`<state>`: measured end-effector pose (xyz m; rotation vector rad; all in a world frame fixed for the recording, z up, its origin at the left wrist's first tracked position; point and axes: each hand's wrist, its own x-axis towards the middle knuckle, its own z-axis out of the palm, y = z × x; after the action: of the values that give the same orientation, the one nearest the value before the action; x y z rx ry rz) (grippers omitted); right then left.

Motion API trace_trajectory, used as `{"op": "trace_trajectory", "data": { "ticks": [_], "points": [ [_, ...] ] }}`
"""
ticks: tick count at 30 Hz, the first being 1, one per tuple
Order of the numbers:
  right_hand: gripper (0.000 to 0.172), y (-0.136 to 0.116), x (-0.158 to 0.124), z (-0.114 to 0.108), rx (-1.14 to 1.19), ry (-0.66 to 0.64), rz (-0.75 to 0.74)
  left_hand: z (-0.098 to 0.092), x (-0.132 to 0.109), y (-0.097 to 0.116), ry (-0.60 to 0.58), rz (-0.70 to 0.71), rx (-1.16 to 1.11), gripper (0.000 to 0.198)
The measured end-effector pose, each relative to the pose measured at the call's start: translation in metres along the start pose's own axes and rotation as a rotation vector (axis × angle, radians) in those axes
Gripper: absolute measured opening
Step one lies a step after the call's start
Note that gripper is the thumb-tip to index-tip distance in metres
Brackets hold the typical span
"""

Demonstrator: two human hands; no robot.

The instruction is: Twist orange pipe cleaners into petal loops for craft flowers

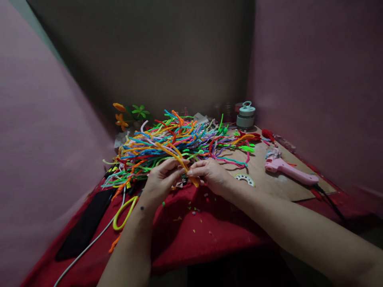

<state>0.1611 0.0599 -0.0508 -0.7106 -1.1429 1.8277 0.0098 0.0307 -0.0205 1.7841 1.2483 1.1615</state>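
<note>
Between my two hands is a bundle of orange-yellow pipe cleaners (pixel 172 152), tilted with its loose ends up and to the left. My left hand (pixel 163 178) is closed around its lower part, thumb and fingers pinching it. From the other side, my right hand (pixel 209 174) pinches the same bundle near its lower end (pixel 195 183). Directly behind both hands lies a big heap of multicoloured pipe cleaners (pixel 161 137). How many stems are in the bundle is hard to make out.
A pink glue gun (pixel 295 170) rests on a brown board (pixel 278 189) at right, near a white tape roll (pixel 244 179). A lidded bottle (pixel 245 116) stands behind. At left are a black phone (pixel 85 223), yellow-handled scissors (pixel 125 215) and a white cable (pixel 92 243). Scraps litter the red cloth (pixel 179 247).
</note>
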Motion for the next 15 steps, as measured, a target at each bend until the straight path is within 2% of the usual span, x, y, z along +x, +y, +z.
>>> {"op": "trace_trajectory", "data": {
  "ticks": [6,11,15],
  "points": [
    [0.007,-0.0012,0.0027,-0.002,0.004,-0.016,0.046,-0.0073,0.0014,-0.0053,0.024,0.408,0.418,0.012],
    [0.004,-0.0005,0.004,-0.0052,-0.058,-0.071,0.027,-0.0107,-0.0023,-0.0089,0.035,0.559,0.709,0.013],
    [0.004,-0.001,0.0037,-0.0079,-0.15,-0.106,0.006,-0.0105,-0.0072,-0.0008,0.065,0.686,0.998,0.016]
  ]
}}
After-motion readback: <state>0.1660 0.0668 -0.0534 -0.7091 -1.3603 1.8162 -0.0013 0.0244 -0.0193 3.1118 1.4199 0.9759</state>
